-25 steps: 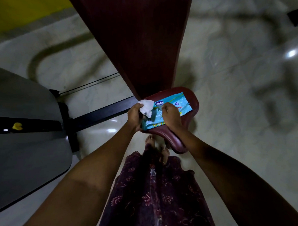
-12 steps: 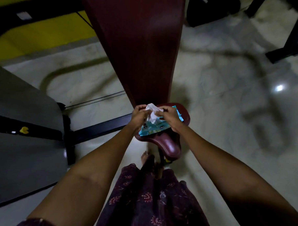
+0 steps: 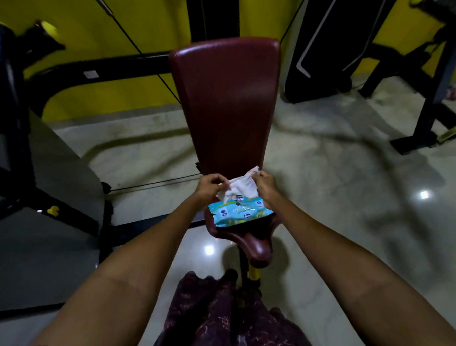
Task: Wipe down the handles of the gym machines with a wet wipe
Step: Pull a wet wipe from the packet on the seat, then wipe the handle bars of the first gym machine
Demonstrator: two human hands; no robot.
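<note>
Treadmill: grey deck [image 3: 48,243] at far left, a black frame bar running across behind it.
Left hand: left hand [image 3: 210,186] with fingers curled, pinching the left edge of the wet wipe.
Wet wipe: white wet wipe [image 3: 240,187] stretched between both hands, directly above the pack, its lower end at the pack's opening; whether it is fully free of the pack I cannot tell.
Pack: blue wet-wipe pack [image 3: 239,211] lying flat on the maroon seat [image 3: 255,246] of the gym machine.
Backrest: maroon padded backrest [image 3: 224,102] rising behind the hands, against a yellow wall.
Right hand: right hand [image 3: 266,187] pinching the wipe's upper right corner, fingers clamped on it.
Floor: pale glossy tiles [image 3: 351,204] with light spots.
Far right: black machine frame [image 3: 431,103] standing on the tiles.
</note>
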